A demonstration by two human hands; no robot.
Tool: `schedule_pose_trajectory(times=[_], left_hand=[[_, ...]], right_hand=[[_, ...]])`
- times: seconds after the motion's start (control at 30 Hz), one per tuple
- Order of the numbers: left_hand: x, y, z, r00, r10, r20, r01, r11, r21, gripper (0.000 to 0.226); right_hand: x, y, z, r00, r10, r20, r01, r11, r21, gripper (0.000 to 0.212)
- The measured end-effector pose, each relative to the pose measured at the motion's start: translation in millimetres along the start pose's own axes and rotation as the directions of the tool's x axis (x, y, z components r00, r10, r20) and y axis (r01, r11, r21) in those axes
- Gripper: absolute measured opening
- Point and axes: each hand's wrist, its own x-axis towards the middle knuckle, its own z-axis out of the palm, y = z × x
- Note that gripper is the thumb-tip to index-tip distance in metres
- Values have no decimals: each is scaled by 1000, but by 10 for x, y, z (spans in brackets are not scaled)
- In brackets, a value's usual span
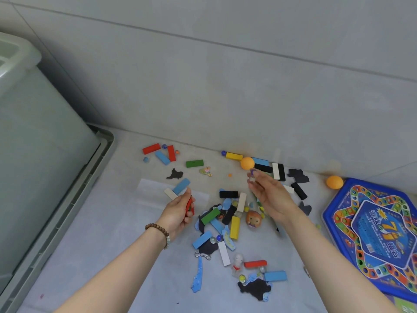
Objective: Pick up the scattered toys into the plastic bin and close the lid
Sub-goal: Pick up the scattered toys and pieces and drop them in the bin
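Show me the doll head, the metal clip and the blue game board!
doll head [253, 219]: head view, its face.
metal clip [202, 256]: head view, its middle.
blue game board [381, 236]: head view, its centre panel.

A pale tiled floor [101, 222] is met by a wall [225, 86] of grey tiles crossed by thin grout lines. A clear plastic sheet [153, 188] is laid flat on the floor, and a small pink mark [41, 296] is seen near the lower left.
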Motion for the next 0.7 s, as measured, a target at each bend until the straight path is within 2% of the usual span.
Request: schedule_pose_trajectory(times=[0.07, 0.13, 0.2, 0.27, 0.33, 0.4, 0.43, 0.57, 0.63, 0.7], left_hand=[[-36, -9, 5, 1000, 7, 10, -7, 1000, 12, 29], [-80, -17, 0, 1000, 20, 13, -20, 1000, 23, 29], [-126, -30, -10, 999, 31, 10, -32, 999, 38, 29], [-169, -63, -32, 999, 39, 6, -39, 998, 58, 30], [-195, -105, -62, 999, 39, -4, -38, 996, 75, 30], [-209, -132, -90, 999, 32, -13, -31, 996, 86, 30], [-212, -140, -102, 999, 30, -15, -28, 995, 94, 30], [-202, -170, -100, 999, 25, -24, -22, 994, 109, 32], [-194, -194, -59, 1000, 16, -20, -14, 994, 106, 31], [-190, -215, -13, 1000, 1, -15, 1, 993, 119, 30]], right_hand=[[-183, -54, -72, 993, 71, 90, -83, 986, 142, 16], [-337, -40, -126, 984, 104, 144, -125, 982, 141, 14], [-434, 14, -173, 988, 121, 92, -122, 993, 5, 13], [-471, 93, -278, 996, 71, -56, -81, 974, -213, 19], [-495, 186, -470, 977, -79, -196, -25, 878, -478, 11], [-545, 302, -683, 948, -244, -206, 23, 695, -718, 11], [-584, 368, -767, 939, -291, -181, 45, 629, -776, 15], [-684, 558, -882, 916, -379, -131, 95, 523, -847, 23], [-635, 594, -892, 907, -393, -147, 54, 456, -888, 24], [-588, 601, -873, 907, -396, -145, -5, 334, -943, 26]])
